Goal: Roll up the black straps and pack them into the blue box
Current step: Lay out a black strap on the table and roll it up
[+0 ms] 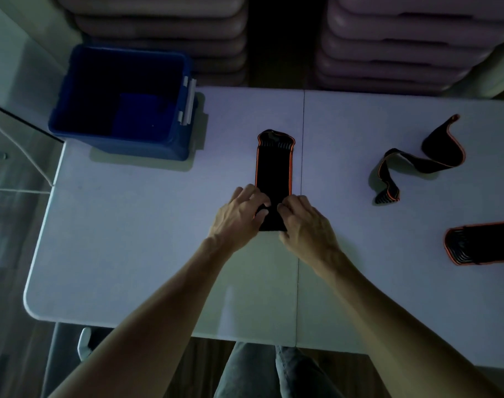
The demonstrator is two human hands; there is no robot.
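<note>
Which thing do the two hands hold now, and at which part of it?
Both the left hand and the right hand grip the flat black strap at its near end, one on each side edge.

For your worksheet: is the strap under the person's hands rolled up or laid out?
Mostly laid out: the strap lies flat; both hands grip its near end.

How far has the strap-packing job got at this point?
Early. Nothing rolled shows in the blue box, though its inside is dark. In hand: the left hand and right hand grip the near end of the flat strap, starting its roll. Left: the twisted strap and the strap at the table's right edge lie unrolled.
</note>
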